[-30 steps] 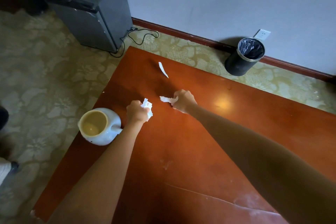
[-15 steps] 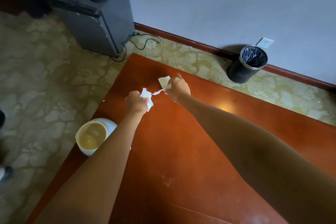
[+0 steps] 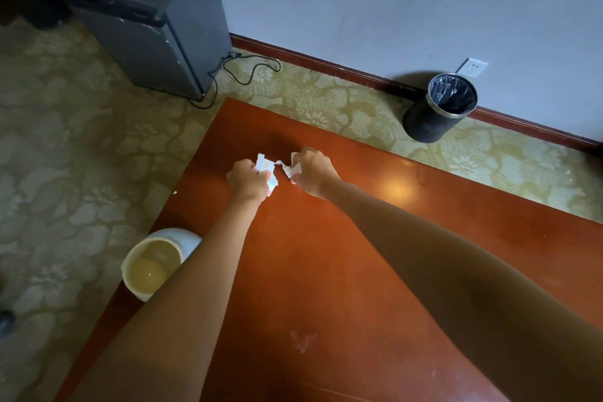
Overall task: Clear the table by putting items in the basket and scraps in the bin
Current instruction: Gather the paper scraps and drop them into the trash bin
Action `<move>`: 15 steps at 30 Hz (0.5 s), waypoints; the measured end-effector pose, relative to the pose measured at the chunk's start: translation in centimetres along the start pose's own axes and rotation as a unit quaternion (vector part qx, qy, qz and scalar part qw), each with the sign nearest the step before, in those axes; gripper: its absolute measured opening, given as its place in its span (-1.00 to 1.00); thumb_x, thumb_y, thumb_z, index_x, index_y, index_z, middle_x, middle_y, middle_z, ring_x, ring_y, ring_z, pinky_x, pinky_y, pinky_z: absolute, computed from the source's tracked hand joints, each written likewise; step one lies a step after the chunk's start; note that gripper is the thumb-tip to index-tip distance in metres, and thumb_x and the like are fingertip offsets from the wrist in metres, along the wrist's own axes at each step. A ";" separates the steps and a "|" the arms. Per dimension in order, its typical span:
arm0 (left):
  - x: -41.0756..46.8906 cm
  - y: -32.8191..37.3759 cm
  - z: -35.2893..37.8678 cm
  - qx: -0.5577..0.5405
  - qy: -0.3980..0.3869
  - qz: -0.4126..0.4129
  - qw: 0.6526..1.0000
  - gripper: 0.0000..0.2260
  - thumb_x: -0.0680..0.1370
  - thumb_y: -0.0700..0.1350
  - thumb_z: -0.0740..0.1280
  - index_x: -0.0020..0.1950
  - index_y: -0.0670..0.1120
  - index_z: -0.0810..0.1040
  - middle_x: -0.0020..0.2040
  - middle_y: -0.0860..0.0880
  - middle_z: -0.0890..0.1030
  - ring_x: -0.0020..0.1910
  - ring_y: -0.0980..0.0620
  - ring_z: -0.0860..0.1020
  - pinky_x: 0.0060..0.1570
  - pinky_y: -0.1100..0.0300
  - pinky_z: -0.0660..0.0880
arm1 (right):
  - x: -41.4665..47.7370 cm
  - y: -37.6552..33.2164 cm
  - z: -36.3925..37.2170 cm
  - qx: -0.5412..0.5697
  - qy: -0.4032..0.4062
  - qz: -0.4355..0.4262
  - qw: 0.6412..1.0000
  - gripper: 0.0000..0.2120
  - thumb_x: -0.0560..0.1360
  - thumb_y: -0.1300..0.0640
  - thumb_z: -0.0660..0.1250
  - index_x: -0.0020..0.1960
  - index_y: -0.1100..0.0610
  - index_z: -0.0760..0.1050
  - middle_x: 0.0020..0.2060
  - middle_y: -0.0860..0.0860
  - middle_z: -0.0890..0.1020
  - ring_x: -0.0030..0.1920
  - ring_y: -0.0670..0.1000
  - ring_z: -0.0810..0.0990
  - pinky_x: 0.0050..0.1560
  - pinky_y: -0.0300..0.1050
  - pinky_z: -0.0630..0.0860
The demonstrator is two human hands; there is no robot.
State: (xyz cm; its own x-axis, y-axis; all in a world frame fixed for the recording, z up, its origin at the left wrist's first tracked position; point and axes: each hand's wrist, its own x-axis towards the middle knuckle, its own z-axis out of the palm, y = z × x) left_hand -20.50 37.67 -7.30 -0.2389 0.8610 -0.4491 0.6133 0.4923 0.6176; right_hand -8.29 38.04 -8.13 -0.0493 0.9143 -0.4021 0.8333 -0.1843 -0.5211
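1. Just above frame centre: white paper scraps, crumpled, held clear of the red-brown table in two bunches, with a thin strip bridging them.
2. Clenched round the left-of-frame bunch, the left hand; clenched round the other, the right hand. Fingers curled tight on paper in both.
3. Likely trouble: tearing of the bridging strip and shedding of small bits back onto the table. Probable cause: pulling the two fists apart.
4. Further risk: dropping loose ends on the way to the bin, well apart from both hands. Cause: paper poking out of the fists rather than enclosed, with patterned carpet lying between table and bin.
5. Also possible: knocking the white pot at lower left with the left forearm, passing right in front of it.
6. Upper right, against the wall: the bin, black and round with a metal rim and a dark liner. Nothing beyond the liner made out inside.
7. Lower left: the pot, open-topped and yellowish within. Liquid or mere staining, impossible to tell; likewise whether on the table's edge or on the floor beside it.
8. No basket anywhere in frame.
9. Upper left: grey mini fridge, with a cord trailing across the carpet.
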 end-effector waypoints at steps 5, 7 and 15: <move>-3.9 0.0 0.3 -0.064 -0.035 -0.007 0.997 -0.74 0.54 -0.22 0.31 0.18 -0.32 0.50 0.22 -0.25 0.56 0.09 -0.19 0.62 -0.13 0.11 0.58 | -4.7 2.3 0.1 0.130 -0.001 0.100 0.986 -0.72 0.47 0.24 0.22 -0.42 0.11 0.34 -0.37 0.00 0.47 -0.38 0.00 0.43 -0.51 -0.27 0.30; -6.5 0.4 0.7 -0.089 -0.052 0.000 0.995 -0.72 0.55 -0.22 0.31 0.23 -0.30 0.48 0.25 -0.22 0.54 0.09 -0.16 0.61 -0.24 0.24 0.54 | -8.1 3.4 -0.5 0.196 0.033 0.130 0.971 -0.72 0.43 0.28 0.24 -0.43 0.12 0.34 -0.38 0.07 0.54 -0.49 -0.07 0.41 -0.55 -0.31 0.30; -21.1 2.8 7.2 -0.085 -0.187 0.092 0.974 -0.97 0.54 -0.21 0.30 -0.05 -0.16 0.49 -0.06 -0.25 0.60 -0.40 0.12 0.46 -0.33 0.29 0.47 | -26.1 11.4 -3.2 0.271 0.191 0.225 0.916 -0.94 0.40 0.31 0.32 -0.20 0.31 0.55 -0.53 -0.07 0.40 -0.56 -0.12 0.29 -0.61 -0.41 0.20</move>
State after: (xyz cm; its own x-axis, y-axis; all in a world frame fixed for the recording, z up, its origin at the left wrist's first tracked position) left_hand -8.33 19.98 -0.74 0.1735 0.8458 -0.5045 0.4792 0.3750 0.7936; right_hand 4.24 13.20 -1.12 0.5145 0.7425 -0.4289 0.3208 -0.6305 -0.7068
